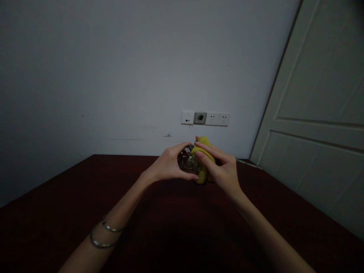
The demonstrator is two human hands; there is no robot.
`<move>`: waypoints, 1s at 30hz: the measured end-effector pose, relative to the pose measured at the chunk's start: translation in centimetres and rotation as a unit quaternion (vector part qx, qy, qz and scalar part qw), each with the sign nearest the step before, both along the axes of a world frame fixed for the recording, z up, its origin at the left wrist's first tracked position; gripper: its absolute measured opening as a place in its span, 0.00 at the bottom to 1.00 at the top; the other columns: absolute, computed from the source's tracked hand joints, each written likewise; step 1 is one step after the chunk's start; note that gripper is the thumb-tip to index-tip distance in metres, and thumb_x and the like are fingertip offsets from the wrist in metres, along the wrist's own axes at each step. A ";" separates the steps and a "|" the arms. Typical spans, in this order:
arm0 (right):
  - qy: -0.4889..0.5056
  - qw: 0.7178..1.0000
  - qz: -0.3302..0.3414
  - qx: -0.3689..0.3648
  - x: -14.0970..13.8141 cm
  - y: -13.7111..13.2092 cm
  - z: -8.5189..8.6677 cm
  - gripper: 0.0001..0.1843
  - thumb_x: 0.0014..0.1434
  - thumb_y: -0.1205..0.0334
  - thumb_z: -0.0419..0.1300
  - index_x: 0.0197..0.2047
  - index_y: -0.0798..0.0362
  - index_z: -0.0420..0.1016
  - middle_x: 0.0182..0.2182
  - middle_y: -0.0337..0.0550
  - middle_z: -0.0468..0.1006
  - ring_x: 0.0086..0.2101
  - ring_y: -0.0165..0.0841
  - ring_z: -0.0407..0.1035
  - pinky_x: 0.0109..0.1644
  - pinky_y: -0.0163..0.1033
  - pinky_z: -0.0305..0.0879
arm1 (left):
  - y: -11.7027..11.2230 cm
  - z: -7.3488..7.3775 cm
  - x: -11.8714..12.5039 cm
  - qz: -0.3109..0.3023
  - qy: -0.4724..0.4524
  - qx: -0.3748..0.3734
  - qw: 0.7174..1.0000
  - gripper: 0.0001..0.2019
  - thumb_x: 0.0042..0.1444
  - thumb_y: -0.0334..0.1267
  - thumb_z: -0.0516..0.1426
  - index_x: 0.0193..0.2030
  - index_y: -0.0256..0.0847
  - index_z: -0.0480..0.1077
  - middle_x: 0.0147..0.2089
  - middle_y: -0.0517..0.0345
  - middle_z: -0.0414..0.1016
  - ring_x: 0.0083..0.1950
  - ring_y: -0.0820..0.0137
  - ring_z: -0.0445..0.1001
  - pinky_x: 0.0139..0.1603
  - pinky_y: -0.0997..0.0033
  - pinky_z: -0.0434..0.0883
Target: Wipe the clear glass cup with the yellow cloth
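A clear glass vessel point(188, 161) is held above the dark red table, tipped on its side with its mouth hidden by the cloth. My left hand point(170, 163) is wrapped round it, thumb below and fingers above. A yellow cloth point(202, 175) covers the vessel's right end and hangs down a little. My right hand point(222, 163) is closed on this cloth, pressing it against the glass. Whether part of the cloth is inside the glass, I cannot tell. Two silver bangles point(102, 242) circle my left forearm.
The dark red tabletop point(85, 201) reaches back to a pale wall point(127, 76). Sockets and switch plates point(217, 119) sit on the wall just above my hands. A white panelled door point(313, 113) stands along the right side.
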State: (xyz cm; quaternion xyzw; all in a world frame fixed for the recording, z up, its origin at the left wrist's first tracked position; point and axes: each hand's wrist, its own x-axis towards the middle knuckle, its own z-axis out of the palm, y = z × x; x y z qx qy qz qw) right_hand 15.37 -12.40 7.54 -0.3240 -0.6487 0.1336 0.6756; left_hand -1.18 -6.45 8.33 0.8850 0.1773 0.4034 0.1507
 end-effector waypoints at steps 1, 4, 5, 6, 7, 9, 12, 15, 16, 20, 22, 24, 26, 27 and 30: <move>0.009 1.000 -0.001 -0.012 0.0 0.0 0.2 0.13 0.53 0.56 0.65 0.43 0.44 0.80 0.50 0.40 0.78 0.52 0.40 0.71 0.59 0.51 0.65 | -0.2 0.1 0.0 0.000 0.000 0.002 1.000 0.43 0.36 0.48 0.69 0.60 0.37 0.61 0.57 0.44 0.70 0.57 0.56 0.70 0.59 0.54 0.67; 0.047 0.997 0.001 -0.059 0.2 0.2 0.4 0.15 0.53 0.52 0.64 0.43 0.46 0.80 0.46 0.42 0.80 0.49 0.41 0.73 0.57 0.52 0.67 | -1.0 0.5 0.1 -0.013 -0.009 -0.005 1.000 0.43 0.35 0.48 0.69 0.59 0.36 0.62 0.56 0.45 0.71 0.57 0.56 0.70 0.59 0.54 0.66; 0.056 0.996 -0.001 -0.063 0.3 0.3 0.4 0.16 0.53 0.51 0.63 0.43 0.47 0.80 0.46 0.42 0.80 0.49 0.41 0.73 0.57 0.52 0.67 | -1.2 0.6 0.1 -0.019 -0.014 -0.015 1.000 0.42 0.35 0.47 0.69 0.58 0.37 0.63 0.56 0.46 0.71 0.56 0.57 0.71 0.59 0.54 0.67; 0.060 0.997 -0.002 -0.058 0.4 0.4 0.3 0.17 0.54 0.50 0.62 0.44 0.47 0.80 0.46 0.43 0.80 0.49 0.41 0.73 0.58 0.52 0.66 | -1.5 0.7 0.2 -0.022 -0.020 -0.029 0.999 0.41 0.35 0.47 0.69 0.57 0.37 0.64 0.55 0.47 0.72 0.54 0.57 0.71 0.57 0.54 0.68; 0.056 0.997 -0.001 -0.046 0.5 0.4 0.1 0.18 0.56 0.49 0.60 0.46 0.46 0.79 0.48 0.42 0.79 0.51 0.41 0.72 0.59 0.53 0.64 | -1.7 0.8 0.2 -0.021 -0.028 -0.049 0.998 0.39 0.35 0.46 0.69 0.56 0.37 0.65 0.53 0.48 0.73 0.53 0.57 0.72 0.56 0.55 0.69; 0.027 0.999 0.019 -0.014 0.7 0.5 -0.3 0.21 0.59 0.47 0.57 0.53 0.44 0.74 0.54 0.41 0.74 0.56 0.40 0.67 0.63 0.53 0.59 | -2.0 1.0 0.3 -0.018 -0.051 -0.106 0.993 0.35 0.35 0.45 0.69 0.52 0.36 0.67 0.49 0.48 0.75 0.49 0.58 0.74 0.51 0.56 0.71; -0.061 0.995 0.063 0.043 1.1 0.4 -1.0 0.30 0.57 0.44 0.57 0.62 0.41 0.63 0.62 0.40 0.64 0.61 0.42 0.58 0.66 0.54 0.53 | -2.0 1.3 0.3 -0.050 -0.097 -0.213 0.971 0.31 0.37 0.44 0.68 0.48 0.35 0.68 0.47 0.48 0.76 0.45 0.61 0.75 0.47 0.59 0.74; -0.142 0.985 0.040 0.089 1.2 0.5 -1.4 0.44 0.49 0.46 0.66 0.66 0.41 0.54 0.65 0.43 0.59 0.63 0.45 0.54 0.66 0.55 0.51 | -1.8 1.5 0.2 -0.086 -0.122 -0.276 0.949 0.27 0.39 0.44 0.67 0.46 0.35 0.69 0.46 0.49 0.77 0.43 0.64 0.76 0.47 0.61 0.74; -0.158 0.983 0.022 0.097 1.1 0.5 -1.6 0.48 0.46 0.49 0.68 0.67 0.41 0.51 0.65 0.44 0.57 0.63 0.45 0.53 0.66 0.56 0.51 | -1.8 1.5 0.3 -0.087 -0.122 -0.285 0.947 0.26 0.40 0.45 0.67 0.46 0.36 0.70 0.45 0.50 0.77 0.42 0.65 0.76 0.47 0.61 0.74; -0.175 0.979 -0.007 0.104 0.3 0.7 -2.0 0.56 0.42 0.55 0.72 0.68 0.40 0.44 0.67 0.47 0.52 0.64 0.45 0.50 0.67 0.56 0.50 | -2.1 1.2 0.7 -0.079 -0.116 -0.313 0.939 0.24 0.43 0.48 0.65 0.45 0.37 0.71 0.43 0.52 0.78 0.39 0.66 0.76 0.45 0.61 0.74; -0.164 0.982 0.000 0.092 0.0 0.8 -2.1 0.55 0.44 0.57 0.71 0.68 0.39 0.43 0.67 0.46 0.51 0.64 0.44 0.51 0.67 0.55 0.51 | -2.2 1.0 0.9 -0.078 -0.112 -0.318 0.938 0.23 0.45 0.49 0.64 0.44 0.37 0.71 0.43 0.52 0.78 0.40 0.66 0.76 0.45 0.61 0.74; -0.144 0.987 0.010 0.073 -0.1 0.8 -2.1 0.52 0.46 0.58 0.70 0.67 0.38 0.45 0.67 0.46 0.52 0.63 0.43 0.53 0.67 0.55 0.51 | -2.0 0.7 1.0 -0.078 -0.112 -0.310 0.941 0.23 0.45 0.49 0.64 0.45 0.38 0.70 0.44 0.51 0.78 0.42 0.65 0.76 0.45 0.61 0.74; -0.123 0.991 0.024 0.052 0.0 0.9 -2.1 0.51 0.45 0.58 0.70 0.67 0.38 0.48 0.66 0.45 0.54 0.63 0.43 0.54 0.67 0.56 0.50 | -1.6 0.6 0.7 -0.078 -0.110 -0.299 0.945 0.29 0.43 0.50 0.65 0.50 0.39 0.68 0.47 0.49 0.77 0.43 0.62 0.76 0.44 0.61 0.75; -0.114 0.992 0.033 0.042 0.0 0.9 -2.0 0.51 0.44 0.58 0.71 0.66 0.38 0.49 0.66 0.45 0.55 0.63 0.43 0.54 0.67 0.56 0.50 | -1.4 0.6 0.3 -0.076 -0.101 -0.300 0.946 0.34 0.42 0.51 0.65 0.55 0.39 0.65 0.47 0.47 0.76 0.43 0.61 0.76 0.42 0.62 0.75; -0.071 0.996 0.055 0.003 0.0 1.0 -1.7 0.50 0.42 0.59 0.72 0.65 0.41 0.52 0.64 0.46 0.59 0.62 0.44 0.57 0.66 0.55 0.52 | -1.0 0.8 -1.0 -0.072 -0.015 -0.335 0.939 0.50 0.44 0.53 0.64 0.68 0.38 0.43 0.42 0.44 0.77 0.37 0.59 0.77 0.31 0.63 0.74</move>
